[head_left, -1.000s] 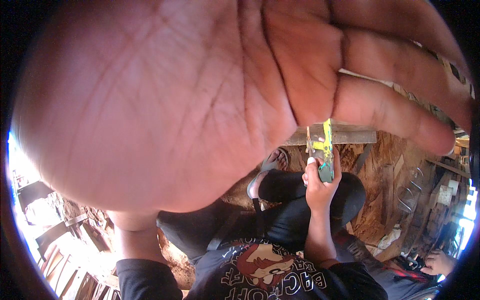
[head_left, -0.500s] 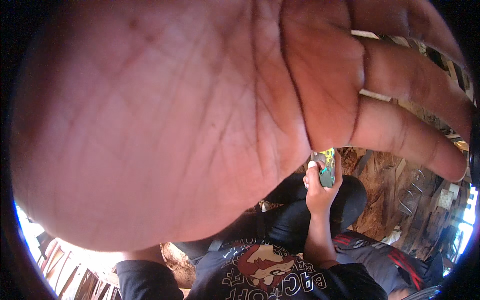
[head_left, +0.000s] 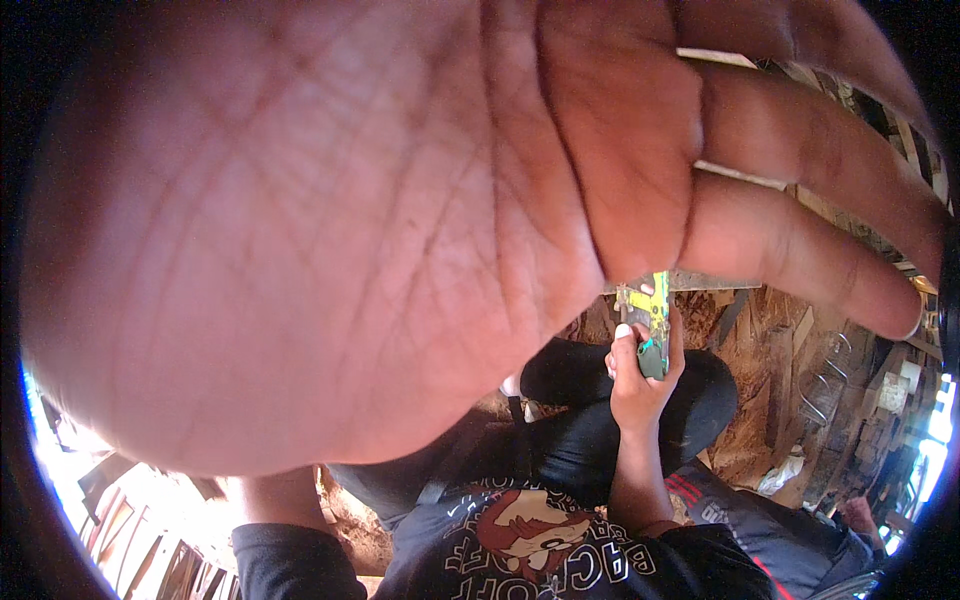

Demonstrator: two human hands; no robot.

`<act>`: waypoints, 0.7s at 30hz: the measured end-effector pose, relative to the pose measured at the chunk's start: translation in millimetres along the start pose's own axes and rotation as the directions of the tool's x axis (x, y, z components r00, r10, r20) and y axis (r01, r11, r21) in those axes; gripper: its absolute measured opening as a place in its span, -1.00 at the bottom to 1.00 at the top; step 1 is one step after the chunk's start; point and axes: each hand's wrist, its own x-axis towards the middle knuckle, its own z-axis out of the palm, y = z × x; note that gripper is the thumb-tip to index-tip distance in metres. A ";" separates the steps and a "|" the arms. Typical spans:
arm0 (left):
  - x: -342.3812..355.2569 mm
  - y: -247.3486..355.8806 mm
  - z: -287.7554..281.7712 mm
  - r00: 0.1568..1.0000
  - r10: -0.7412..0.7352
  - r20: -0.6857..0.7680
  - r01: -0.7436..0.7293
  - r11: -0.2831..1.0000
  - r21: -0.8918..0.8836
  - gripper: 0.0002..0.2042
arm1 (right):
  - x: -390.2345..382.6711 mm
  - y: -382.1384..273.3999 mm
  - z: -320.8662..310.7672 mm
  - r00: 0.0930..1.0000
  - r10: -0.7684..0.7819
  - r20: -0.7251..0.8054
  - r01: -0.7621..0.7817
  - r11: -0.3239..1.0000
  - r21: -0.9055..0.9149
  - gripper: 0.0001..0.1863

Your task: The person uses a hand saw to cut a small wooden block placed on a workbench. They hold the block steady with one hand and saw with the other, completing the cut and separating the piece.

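My left hand [head_left: 400,230] is spread very near the camera, palm facing it, fingers apart and pointing right. It holds nothing that shows and hides most of the upper and left scene. Beyond its lower edge, my right hand [head_left: 640,390] is wrapped round the dark green grip of a yellow-and-green hand tool [head_left: 654,330]. The thumb lies along the near left side of the grip. The tool's far end is partly hidden behind my left hand, so its exact kind cannot be made out. It is held above my bent, black-clad legs [head_left: 570,430].
Brown wood debris [head_left: 745,350] covers the ground, with a wire coil [head_left: 825,385] and scattered wood pieces at right. Dark cloth with red stripes [head_left: 740,520] lies near my right elbow. Wooden strips [head_left: 135,530] stand at the lower left in bright light.
My left hand has shifted slightly up and left, still spread before the camera. More of the yellow tool and the ground behind it now shows. My right hand keeps its grip, almost unmoved.
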 end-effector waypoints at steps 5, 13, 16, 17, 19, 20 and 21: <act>0.0 3.3 -1.7 1.000 0.003 -0.007 -0.003 1.000 -0.006 -0.36 | 1.0 -3.0 5.2 0.989 0.141 -0.054 -0.129 0.975 0.179 -0.47; 1.5 3.8 -14.4 1.000 -0.018 -0.024 0.018 1.000 -0.002 -0.36 | 4.1 -16.6 8.4 0.975 0.217 -0.038 -0.210 0.966 0.150 -0.57; 21.4 9.8 -29.8 0.997 -0.056 -0.052 0.058 0.997 0.051 -0.35 | 6.7 -17.3 11.2 0.985 0.158 -0.064 -0.150 0.982 0.113 -0.61; 27.9 7.5 -37.7 0.995 -0.069 -0.078 0.078 0.991 0.110 -0.35 | 8.6 -16.8 11.0 0.996 0.089 -0.025 -0.086 0.990 0.109 -0.60; 35.3 -1.4 -57.2 0.983 -0.006 -0.186 0.076 0.925 0.372 -0.40 | 13.1 -15.4 11.6 0.997 -0.050 -0.058 0.048 0.998 -0.040 -0.59; 34.6 -12.2 -68.2 0.936 0.094 -0.339 0.127 0.809 0.574 -0.40 | 15.2 -15.2 11.6 0.994 -0.093 -0.062 0.089 0.994 -0.057 -0.57; 38.2 -23.8 -85.1 0.893 0.271 -0.359 0.166 0.542 0.824 -0.51 | 18.0 -14.7 12.0 0.985 -0.154 -0.078 0.148 0.987 -0.068 -0.56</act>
